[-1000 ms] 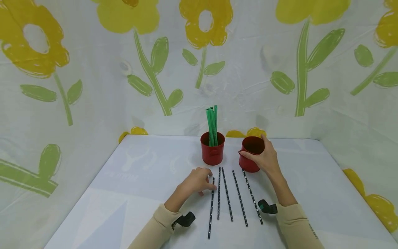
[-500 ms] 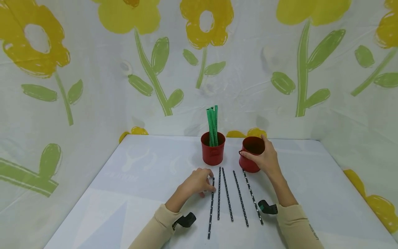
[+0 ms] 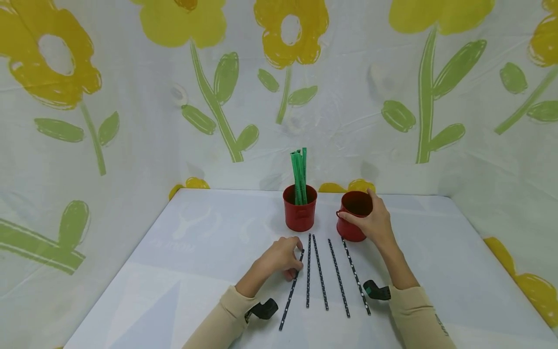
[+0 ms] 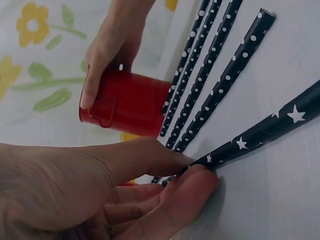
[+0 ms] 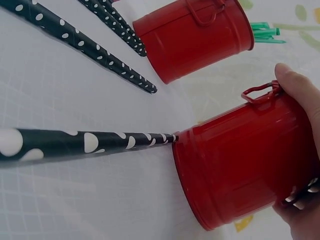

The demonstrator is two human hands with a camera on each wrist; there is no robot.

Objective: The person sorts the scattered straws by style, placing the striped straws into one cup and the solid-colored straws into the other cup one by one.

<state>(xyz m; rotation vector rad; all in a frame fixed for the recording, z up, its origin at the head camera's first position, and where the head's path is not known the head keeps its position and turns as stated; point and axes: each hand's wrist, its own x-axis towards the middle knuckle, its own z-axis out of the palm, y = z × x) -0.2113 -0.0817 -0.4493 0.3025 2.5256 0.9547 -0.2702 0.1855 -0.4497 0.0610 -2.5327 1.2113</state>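
Observation:
My left hand [image 3: 281, 257] pinches a black paper straw with white stars [image 4: 242, 143] between thumb and fingers; the straw [image 3: 287, 305] slants toward the table's front. To its right lie several black straws with white dots [image 3: 338, 278], side by side on the table. With thumb and fingers around its upper part, my right hand [image 3: 376, 220] grips a small red metal bucket [image 3: 348, 229], whose mouth looks empty in the head view. In the right wrist view, one dotted straw's end [image 5: 167, 139] meets the base of this bucket [image 5: 245, 165].
Another red bucket [image 3: 300, 218] stands upright at the back middle, with several green straws [image 3: 298, 177] sticking up from it. The white table [image 3: 174, 271] ends at a flower-patterned cloth wall [image 3: 344, 106]. A black wrist camera [image 3: 265, 309] sits below the left hand.
My left thumb and fingers have closed on the starred straw. Its near end has swung to the left. The right hand and its bucket have stayed in place.

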